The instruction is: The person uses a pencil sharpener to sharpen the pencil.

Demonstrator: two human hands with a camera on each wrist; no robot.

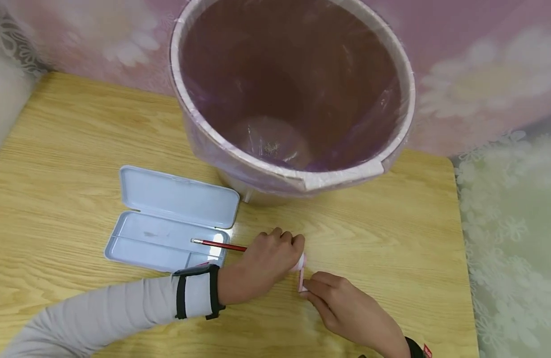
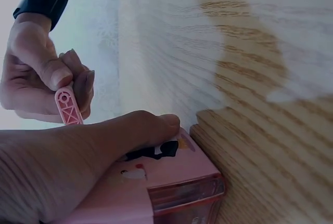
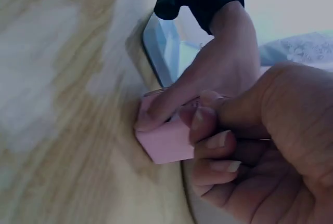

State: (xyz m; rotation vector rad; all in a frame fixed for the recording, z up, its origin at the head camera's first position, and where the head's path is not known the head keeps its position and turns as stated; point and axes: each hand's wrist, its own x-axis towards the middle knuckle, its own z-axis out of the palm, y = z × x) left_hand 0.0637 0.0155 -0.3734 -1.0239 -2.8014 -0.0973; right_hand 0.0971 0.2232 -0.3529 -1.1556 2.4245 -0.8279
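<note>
My left hand (image 1: pixel 266 258) grips a pink pencil sharpener (image 2: pixel 182 169) on the table, its thumb along the printed side. A transparent drawer shows at one end of it in the left wrist view. A red pencil (image 1: pixel 223 245) sticks out to the left from behind that hand, its eraser end over the pencil case; its other end is hidden. With thumb and fingers my right hand (image 1: pixel 347 308) pinches the end of the sharpener's pink crank (image 2: pixel 67 107). In the right wrist view those fingers hide the crank.
A light blue pencil case (image 1: pixel 159 238) lies with its lid up, left of the hands. Behind them stands a large bin (image 1: pixel 257 174) lined with clear plastic. The wooden table (image 1: pixel 391 238) ends at the right beside a patterned pale covering.
</note>
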